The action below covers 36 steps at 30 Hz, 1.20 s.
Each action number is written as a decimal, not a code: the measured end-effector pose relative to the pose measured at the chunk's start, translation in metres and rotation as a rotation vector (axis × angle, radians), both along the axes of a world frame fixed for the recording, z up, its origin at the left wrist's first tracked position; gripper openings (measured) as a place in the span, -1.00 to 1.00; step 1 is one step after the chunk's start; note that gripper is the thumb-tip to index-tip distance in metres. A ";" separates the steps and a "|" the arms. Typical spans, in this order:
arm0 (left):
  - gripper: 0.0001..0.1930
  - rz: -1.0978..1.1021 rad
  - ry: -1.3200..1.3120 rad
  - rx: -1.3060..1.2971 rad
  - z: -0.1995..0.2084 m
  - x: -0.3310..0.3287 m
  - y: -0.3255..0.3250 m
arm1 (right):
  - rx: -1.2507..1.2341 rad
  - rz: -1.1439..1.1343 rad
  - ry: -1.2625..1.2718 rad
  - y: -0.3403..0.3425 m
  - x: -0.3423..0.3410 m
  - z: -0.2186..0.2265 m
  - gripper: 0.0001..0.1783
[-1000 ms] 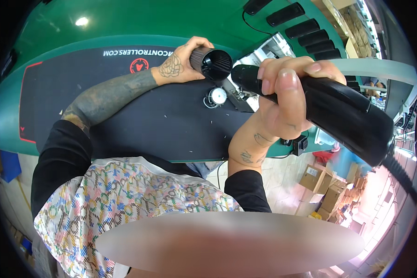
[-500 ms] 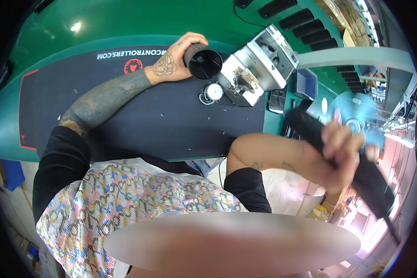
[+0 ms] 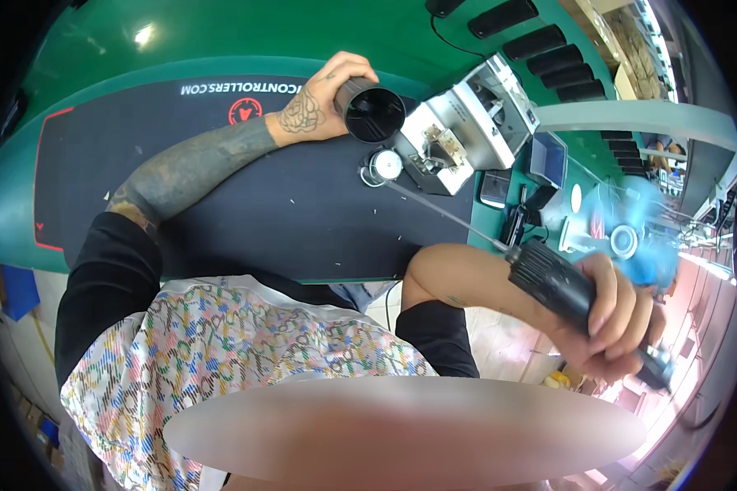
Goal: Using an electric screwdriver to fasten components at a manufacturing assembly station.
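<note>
My left hand (image 3: 319, 105) is wrapped round a black cylindrical tube (image 3: 351, 98), held tilted above the mat with its open mouth toward me. My right hand (image 3: 618, 323), at the right, grips a black electric screwdriver (image 3: 551, 277) by its body. Its long thin shaft (image 3: 446, 214) points left across the mat. The shaft's tip ends close to a small round white-topped metal part (image 3: 382, 166); whether they touch I cannot tell. Just right of the tube stands a silver screw feeder (image 3: 483, 123). What lies deep inside the tube is too dark to see.
A dark mat (image 3: 246, 213) with small scraps covers the green table. Several black tubes (image 3: 535, 41) lie in a row at the back right. A grey bin (image 3: 548, 160), a blue fan (image 3: 625, 240) and a pale curved bar (image 3: 639, 119) are on the right.
My right hand has swung the screwdriver round, and its long shaft now shows, reaching left toward the small metal part. My left hand still holds the tube; the view has shifted slightly.
</note>
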<state>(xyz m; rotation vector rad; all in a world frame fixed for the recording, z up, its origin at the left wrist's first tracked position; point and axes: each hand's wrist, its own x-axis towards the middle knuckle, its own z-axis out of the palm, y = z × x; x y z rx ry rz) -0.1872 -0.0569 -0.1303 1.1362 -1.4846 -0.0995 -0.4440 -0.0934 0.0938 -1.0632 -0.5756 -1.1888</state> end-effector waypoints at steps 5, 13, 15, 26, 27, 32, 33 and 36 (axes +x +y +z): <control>-0.46 -0.070 0.095 0.049 -0.003 -0.001 -0.001 | -0.219 -0.311 0.074 0.018 0.028 -0.013 -0.64; -0.41 -0.054 0.189 0.058 -0.009 -0.004 -0.003 | -0.229 -0.311 0.416 0.009 0.089 -0.038 -0.61; -0.39 -0.053 0.191 0.059 -0.010 -0.002 -0.004 | -0.262 -0.327 0.417 0.010 0.093 -0.039 -0.60; -0.44 -0.087 0.067 0.140 0.005 0.002 -0.003 | -0.188 -0.435 0.418 0.010 0.104 -0.047 -0.56; -0.44 -0.048 -0.025 0.209 0.010 0.008 -0.004 | -0.130 -0.385 0.356 0.008 0.102 -0.047 -0.55; -0.51 0.364 -0.593 0.774 0.068 0.116 0.028 | 0.084 -0.462 0.017 -0.006 0.051 -0.021 -0.67; -0.53 0.584 -0.668 0.882 0.059 0.148 0.038 | 0.032 -0.499 0.058 -0.006 0.036 -0.010 -0.67; -0.54 0.977 -0.699 1.274 0.087 0.174 0.070 | -0.037 -0.500 0.207 -0.010 0.010 -0.001 -0.63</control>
